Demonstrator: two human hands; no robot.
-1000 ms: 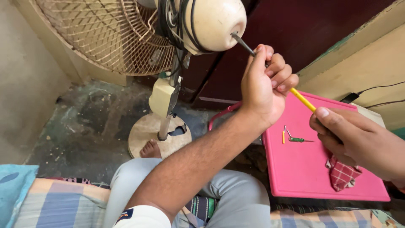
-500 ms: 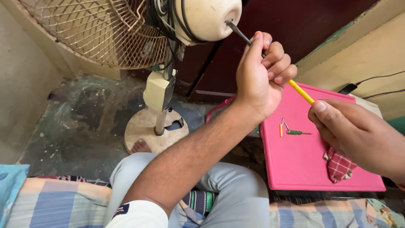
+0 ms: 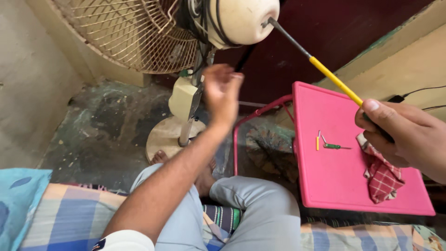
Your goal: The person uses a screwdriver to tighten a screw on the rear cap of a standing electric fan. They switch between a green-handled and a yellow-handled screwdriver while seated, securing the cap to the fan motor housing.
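Observation:
A cream pedestal fan stands ahead, its motor housing (image 3: pixel 241 18) at the top and its wire cage (image 3: pixel 130 32) to the left. A long screwdriver (image 3: pixel 325 72) with a yellow shaft has its tip in the back of the housing. My right hand (image 3: pixel 404 135) grips the screwdriver's handle at the right. My left hand (image 3: pixel 223 95) hovers blurred below the housing, fingers apart, holding nothing, near the fan's cream control box (image 3: pixel 182 98).
A pink folding table (image 3: pixel 353 186) stands at the right with a small yellow tool (image 3: pixel 318 140), a small green screwdriver (image 3: pixel 333 146) and a red checked cloth (image 3: pixel 381 174). The fan's round base (image 3: pixel 167 137) rests on the dark floor by my foot. My legs lie on a striped sheet.
My left hand has let go of the screwdriver shaft near the housing and dropped down and left. The right hand still holds the handle, and the tip stays at the housing.

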